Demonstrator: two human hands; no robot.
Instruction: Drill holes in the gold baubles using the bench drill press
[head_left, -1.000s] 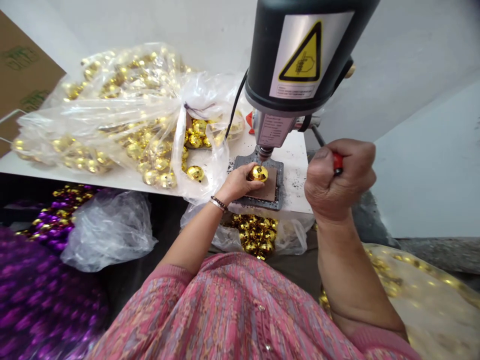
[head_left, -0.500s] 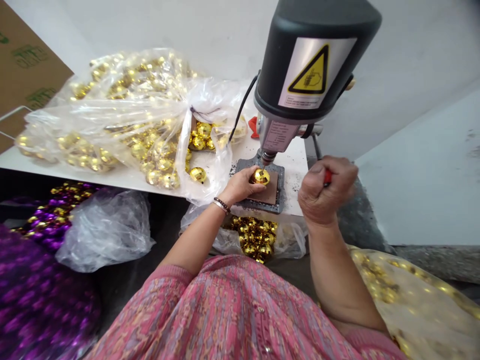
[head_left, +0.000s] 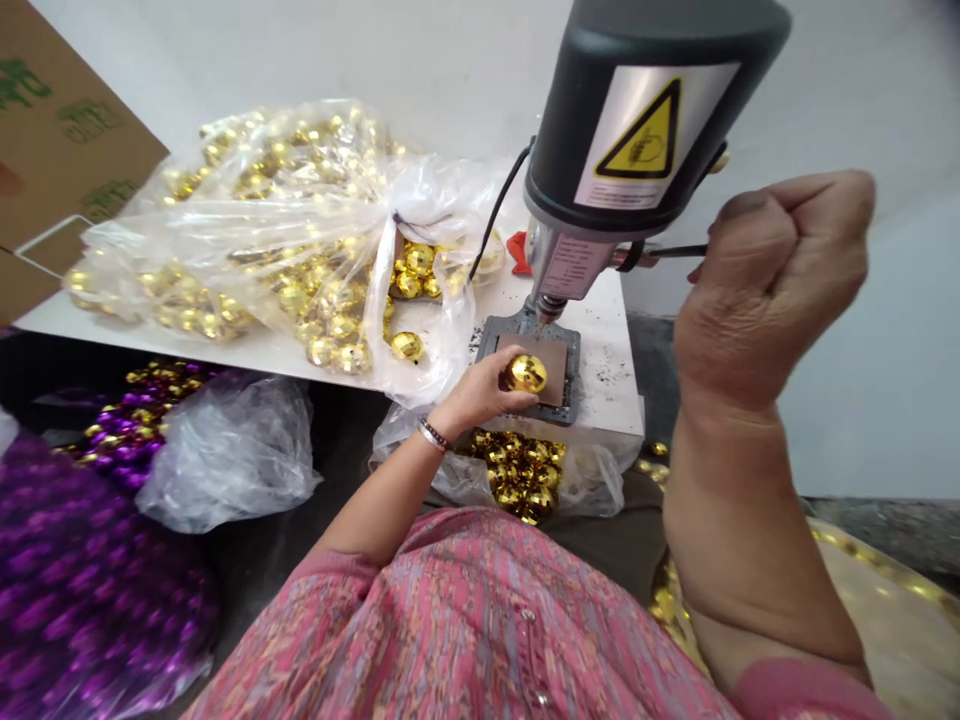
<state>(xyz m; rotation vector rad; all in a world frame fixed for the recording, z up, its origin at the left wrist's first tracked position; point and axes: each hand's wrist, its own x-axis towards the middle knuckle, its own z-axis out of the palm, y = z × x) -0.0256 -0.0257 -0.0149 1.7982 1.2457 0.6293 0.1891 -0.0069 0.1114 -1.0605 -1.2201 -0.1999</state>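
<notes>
Right hand (head_left: 772, 280) has jumped up and outward: half a second ago your fist sat low by the table edge with a red grip showing, and now it is raised well above the white worktable (head_left: 611, 385), closed tight, fingers curled together around the end of a thin black lever (head_left: 667, 251) that runs back to the drill press, the red grip no longer visible. The steel drill bit (head_left: 541, 328) under the dark cylindrical drill press head (head_left: 622, 130) now stands just above the mirrored gold faceted ball (head_left: 526, 373) rather than against it, with a small gap showing. Your left hand (head_left: 480, 388), a beaded bracelet (head_left: 433, 435) at its wrist, has not let go: its fingers stay clamped around the ball's side, holding it over the brown square pad (head_left: 553, 352) on the grey metal base plate (head_left: 568, 400), a little nearer you than before. Beyond that, a clear plastic bag of gold balls (head_left: 300, 225) lies on the table with one loose gold ball (head_left: 406, 346) at its edge, and a second clear bag of gold balls (head_left: 517, 478) sits just below the table's front edge.
</notes>
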